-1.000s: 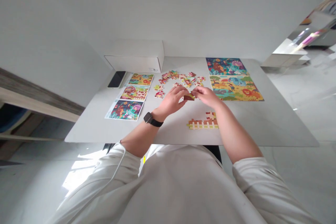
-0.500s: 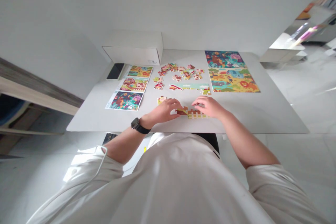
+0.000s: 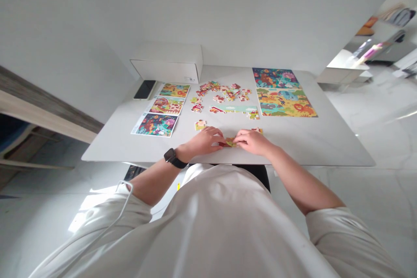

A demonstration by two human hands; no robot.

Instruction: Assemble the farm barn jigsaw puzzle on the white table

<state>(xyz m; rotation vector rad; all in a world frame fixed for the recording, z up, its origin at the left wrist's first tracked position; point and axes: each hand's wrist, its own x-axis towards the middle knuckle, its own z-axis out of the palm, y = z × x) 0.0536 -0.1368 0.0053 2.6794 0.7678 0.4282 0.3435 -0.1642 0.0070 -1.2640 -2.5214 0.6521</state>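
Observation:
My left hand (image 3: 208, 140), with a black watch on its wrist, has its thumb and fingers curled around the left end of some brown and yellow-green puzzle pieces (image 3: 230, 142) near the table's front edge. At their right end, my right hand (image 3: 252, 141) pinches with its fingertips. Both hands partly cover these pieces, so the joins cannot be made out. Another piece (image 3: 258, 130) peeks out just beyond my right hand. Above my left hand lies a yellow piece (image 3: 200, 125). Farther back is a joined strip (image 3: 234, 109) with sky, a red roof and a green corner.
Loose puzzle pieces (image 3: 224, 91) lie scattered at the table's middle back. A picture sheet (image 3: 166, 105) and a phone (image 3: 144, 90) are at left, before a white box (image 3: 166, 67). Two finished-looking pictures, one jungle-like (image 3: 286, 103), lie at right.
My right hand has come left and closer to my left hand, its fingers closing at the pieces. My left hand stays almost in place. The view has shifted slightly.

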